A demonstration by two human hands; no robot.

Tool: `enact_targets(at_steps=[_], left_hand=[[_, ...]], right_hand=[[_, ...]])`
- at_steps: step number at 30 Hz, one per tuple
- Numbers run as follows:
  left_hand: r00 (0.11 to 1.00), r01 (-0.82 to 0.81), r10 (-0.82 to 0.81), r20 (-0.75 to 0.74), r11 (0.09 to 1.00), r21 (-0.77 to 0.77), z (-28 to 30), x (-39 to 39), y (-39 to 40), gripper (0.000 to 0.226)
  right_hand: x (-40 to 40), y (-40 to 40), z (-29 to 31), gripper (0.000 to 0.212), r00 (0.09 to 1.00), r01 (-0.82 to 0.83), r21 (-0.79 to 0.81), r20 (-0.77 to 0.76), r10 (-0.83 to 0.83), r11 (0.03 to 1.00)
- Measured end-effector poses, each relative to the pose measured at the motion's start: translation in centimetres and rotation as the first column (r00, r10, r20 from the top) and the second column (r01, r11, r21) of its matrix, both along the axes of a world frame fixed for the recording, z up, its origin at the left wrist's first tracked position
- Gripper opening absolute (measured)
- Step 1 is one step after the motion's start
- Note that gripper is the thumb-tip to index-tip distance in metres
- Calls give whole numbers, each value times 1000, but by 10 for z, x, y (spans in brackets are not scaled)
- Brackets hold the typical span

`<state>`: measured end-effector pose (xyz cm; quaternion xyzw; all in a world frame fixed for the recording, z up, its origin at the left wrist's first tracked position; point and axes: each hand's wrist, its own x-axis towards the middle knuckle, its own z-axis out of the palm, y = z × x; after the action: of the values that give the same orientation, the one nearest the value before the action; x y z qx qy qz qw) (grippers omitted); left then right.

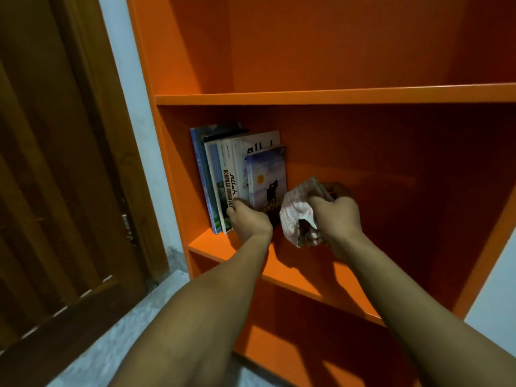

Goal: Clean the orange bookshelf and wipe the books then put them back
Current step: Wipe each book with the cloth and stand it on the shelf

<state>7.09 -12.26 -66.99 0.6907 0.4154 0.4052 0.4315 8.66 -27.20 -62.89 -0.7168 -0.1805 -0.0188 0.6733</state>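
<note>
Both arms reaching into the middle compartment of the orange shelf [321, 96].

L hand [250, 219]: fingers curled round the bottom front edges of the books [237, 174], gripping there. Looks like it's on the white-spined book and the blue one [268, 180], can't tell exactly which it pinches.

R hand [336, 216]: clenched round a crumpled cloth [297, 216], white w/ small red pattern. Cloth bunches out to the left of my fist, just beside the blue book's cover, can't tell if touching.

Books: small row, approx 5, standing upright at the left end of the middle board, pushed against the left side wall. Blue book is rightmost and shortest, cover facing right w/ an orange sun and a dark figure on it. Next to it a taller white one w/ black lettering. Rest are spines only, blue/white.

Top compartment and the one below show only orange board. Rt half of middle compartment is dark, in shadow.

Brown wooden door [55, 177] to the left of the shelf, white wall strip [139, 129] between them. Grey speckled floor [125, 331] under my arms.
</note>
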Motion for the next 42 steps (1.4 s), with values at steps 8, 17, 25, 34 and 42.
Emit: enact_targets(at_steps=[8,17,25,34,42], left_hand=[[989,136,-125,-73,979,154,-12,-34,27,19],[966,244,-190,-176,897,370,-51,-134,67,13],[916,265,-173,-361,938,224,-151,-257,88,12],[704,278,-372,-605,928,-247,-330,-341,56,9],[331,164,-512,-793,858,-486,-421,-360,-7,50]], right_hand=[[-22,0,-6,21,991,-83,57,-98,88,995],[-84,28,-30,11,843,-310,192,-398,363,931],[-146,79,-112,19,773,-457,47,-472,423,888],[-183,114,-197,52,759,-622,-265,-434,485,737],[-178,118,-216,46,770,-626,-301,-382,511,719]])
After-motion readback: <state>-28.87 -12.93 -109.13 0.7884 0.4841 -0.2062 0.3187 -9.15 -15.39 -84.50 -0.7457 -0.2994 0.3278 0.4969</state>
